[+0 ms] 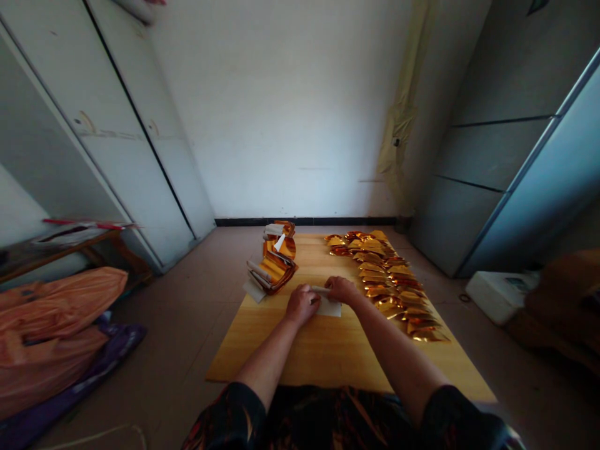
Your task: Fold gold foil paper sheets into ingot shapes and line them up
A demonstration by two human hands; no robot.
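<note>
A pale sheet of paper [332, 307] lies on the wooden table, its far edge rolled or folded over. My left hand [302, 303] grips the sheet at its left side, fingers bent in. At the far right edge, my right hand [340, 289] has its fingers closed on the paper. To the left rests a loose pile of gold foil paper sheets [276, 259] with pale backs. On the right, rows of folded gold foil pieces [391, 281] overlap one another. The fingertips are partly hidden by the hands.
The wooden table [262, 356] stands close in front of me. Beyond are a white wall [290, 125], a cabinet [117, 125] at left and a grey fridge-like unit [492, 137] at right. Orange bags [60, 312] lie left; a white box [497, 294] sits right.
</note>
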